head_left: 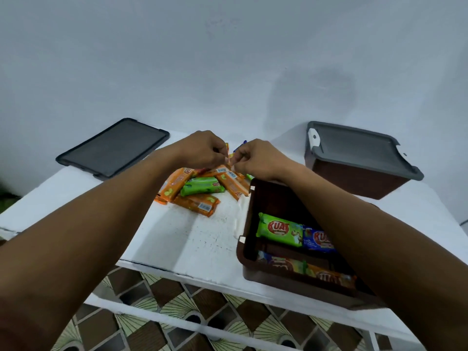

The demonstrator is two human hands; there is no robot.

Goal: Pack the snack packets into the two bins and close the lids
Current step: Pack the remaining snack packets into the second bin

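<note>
Across the head view, a white worktop (202, 236) is seen set against a pale wall. Near its middle a heap of snack packets (200, 191) is spread, mostly orange, with one green wrapper lying across the top.

Both forearms are stretched out over the heap. The left hand (202, 149) and the right hand (255, 158) are brought together above its far side, fingers curled, and the fingertips of both are closed in a pinch on the pale crimped end of a topmost packet (229, 162). The rest of that packet is hidden by the hands, so its colour cannot be told for certain.

Just right of the heap an open brown bin (266, 277) is placed, partly covered by the right forearm. Inside it a green packet (279, 229) and a blue packet (320, 239) are laid side by side, touching, and an orange packet (329, 277) is lodged along the near wall.

At the far right corner a second bin (354, 178) is stood, well apart from the heap, with a grey lid (359, 150) seated on it. At the far left a loose dark lid (114, 148) is laid flat on the worktop.

Below the near edge, a brown and cream patterned floor (177, 312) is visible.
</note>
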